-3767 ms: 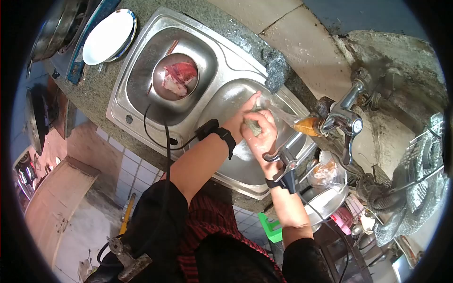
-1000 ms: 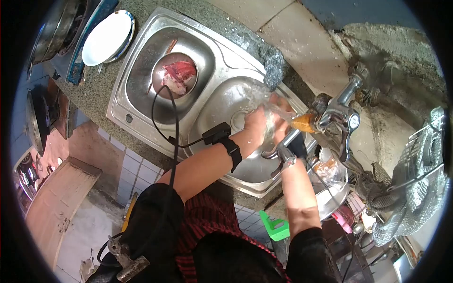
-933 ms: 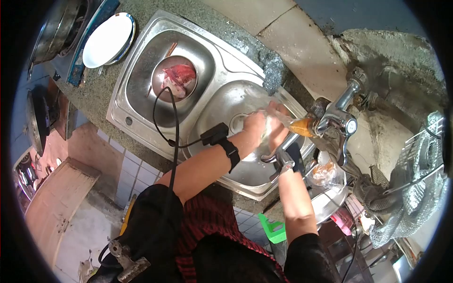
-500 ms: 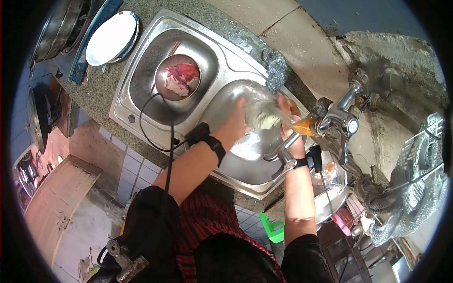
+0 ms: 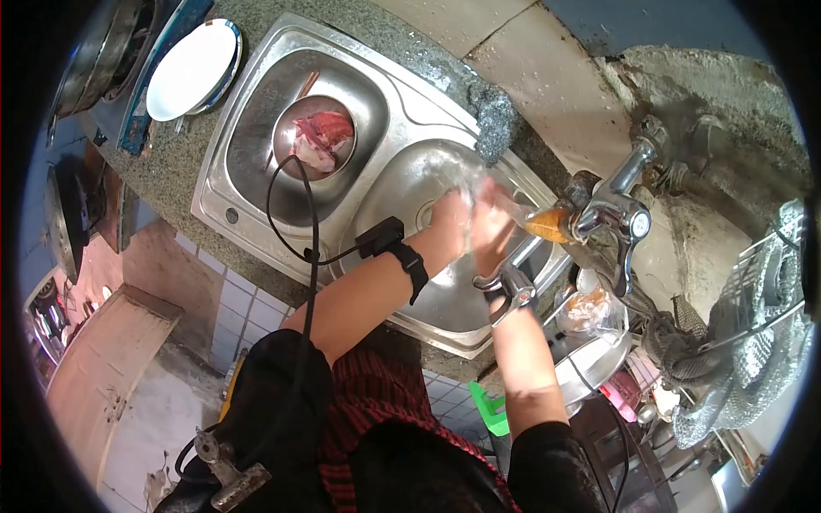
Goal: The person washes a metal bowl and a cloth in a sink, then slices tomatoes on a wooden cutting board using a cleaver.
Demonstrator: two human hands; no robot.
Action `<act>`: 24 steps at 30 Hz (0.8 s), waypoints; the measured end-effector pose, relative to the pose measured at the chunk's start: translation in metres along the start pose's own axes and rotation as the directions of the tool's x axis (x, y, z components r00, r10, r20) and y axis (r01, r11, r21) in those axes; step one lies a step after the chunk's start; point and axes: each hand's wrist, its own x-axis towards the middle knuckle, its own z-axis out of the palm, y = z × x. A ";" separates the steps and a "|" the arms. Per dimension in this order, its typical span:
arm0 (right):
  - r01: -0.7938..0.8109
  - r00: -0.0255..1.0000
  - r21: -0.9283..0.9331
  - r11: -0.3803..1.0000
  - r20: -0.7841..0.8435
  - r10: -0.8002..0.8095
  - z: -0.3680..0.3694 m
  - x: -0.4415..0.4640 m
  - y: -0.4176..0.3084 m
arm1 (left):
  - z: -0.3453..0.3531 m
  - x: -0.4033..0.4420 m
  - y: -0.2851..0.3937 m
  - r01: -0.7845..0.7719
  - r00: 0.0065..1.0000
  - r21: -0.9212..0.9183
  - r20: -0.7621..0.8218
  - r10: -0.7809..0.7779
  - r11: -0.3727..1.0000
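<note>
My left hand (image 5: 451,221) and my right hand (image 5: 491,221) are close together over the right sink basin (image 5: 402,291), in the water from the tap (image 5: 599,214). The fingers of both look curled in and are blurred by motion. Anything between them is hidden by the hands and the splashing water. Water sprays up just beyond my fingertips. In the left basin (image 5: 248,162), a metal bowl (image 5: 286,158) holds a piece of raw red meat (image 5: 323,137).
A grey scouring pad (image 5: 494,124) lies at the sink's far edge. White plates (image 5: 190,73) are stacked on the left counter. The tap's lower lever (image 5: 516,286) hangs over my right wrist. A cable crosses the left basin, and a wire rack (image 5: 744,316) stands right.
Both hands have come together in the water, the right one moving left. The pale greenish bundle seen between them earlier is now out of sight.
</note>
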 end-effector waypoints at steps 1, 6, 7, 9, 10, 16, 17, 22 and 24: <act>-0.186 0.965 0.323 0.928 -0.116 0.233 0.003 0.002 0.029 | 0.001 -0.001 -0.007 -0.087 0.995 0.057 -0.047 0.089 0.995; -0.347 0.938 0.160 0.924 0.039 0.345 -0.010 -0.019 -0.023 | 0.055 -0.056 0.047 0.238 0.876 -0.088 -0.412 -0.253 0.967; -0.254 0.958 -0.053 0.966 0.121 0.259 -0.010 -0.023 -0.034 | 0.061 -0.063 0.064 0.314 0.863 -0.154 -0.365 -0.349 0.937; -0.151 0.984 -0.074 0.986 0.085 0.158 0.004 -0.028 0.012 | 0.077 -0.065 0.070 0.299 0.860 -0.011 -0.429 -0.275 0.954; -0.175 0.985 0.112 0.978 0.028 0.173 0.000 -0.018 0.024 | 0.082 -0.066 0.062 0.295 0.860 -0.008 -0.434 -0.269 0.955; -0.093 0.963 0.196 0.976 0.266 0.038 -0.047 0.014 0.008 | 0.107 -0.097 0.118 0.088 0.977 0.352 -0.212 -0.012 0.932; -0.302 0.891 0.381 0.874 0.438 0.117 -0.059 0.012 0.010 | 0.102 -0.102 0.137 0.099 0.988 0.396 -0.151 -0.041 0.913; -0.569 0.692 0.227 0.790 0.652 0.310 -0.065 0.002 0.009 | 0.105 -0.107 0.141 -0.109 0.991 0.535 -0.009 0.135 0.838; -0.488 0.681 0.011 0.873 0.630 0.373 -0.063 0.008 -0.027 | 0.094 -0.093 0.119 -0.115 0.993 0.384 0.066 0.097 0.916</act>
